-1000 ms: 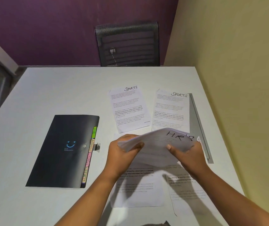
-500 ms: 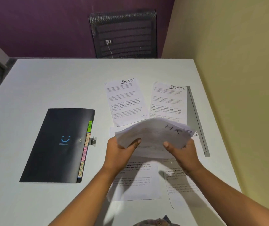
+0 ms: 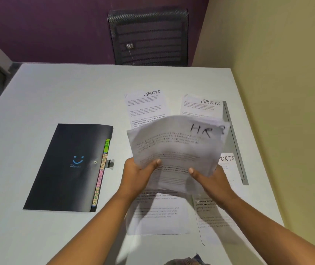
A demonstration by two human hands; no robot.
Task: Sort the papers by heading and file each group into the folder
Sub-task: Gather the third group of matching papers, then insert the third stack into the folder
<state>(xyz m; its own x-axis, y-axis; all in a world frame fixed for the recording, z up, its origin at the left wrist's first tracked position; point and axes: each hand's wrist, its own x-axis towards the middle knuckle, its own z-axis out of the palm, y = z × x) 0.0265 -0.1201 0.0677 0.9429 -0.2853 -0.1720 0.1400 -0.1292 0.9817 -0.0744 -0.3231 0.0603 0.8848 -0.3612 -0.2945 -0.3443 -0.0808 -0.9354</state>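
- Folder (image 3: pixel 70 167), black, lies shut at nine o'clock on the table (image 3: pixel 57 96), long axis running toward one o'clock, tabs facing the hands.
- HR papers (image 3: pixel 175 148) have tipped up steeper than a second ago, heading toward one o'clock, above the sheets lying flat.
- Left hand (image 3: pixel 135 175) and right hand (image 3: pixel 210 180) each pinch the stack's near edge.

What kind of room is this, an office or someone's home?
Probably a small office: a mesh desk chair pushed to a plain white table, a tabbed black folder, and papers headed HR.
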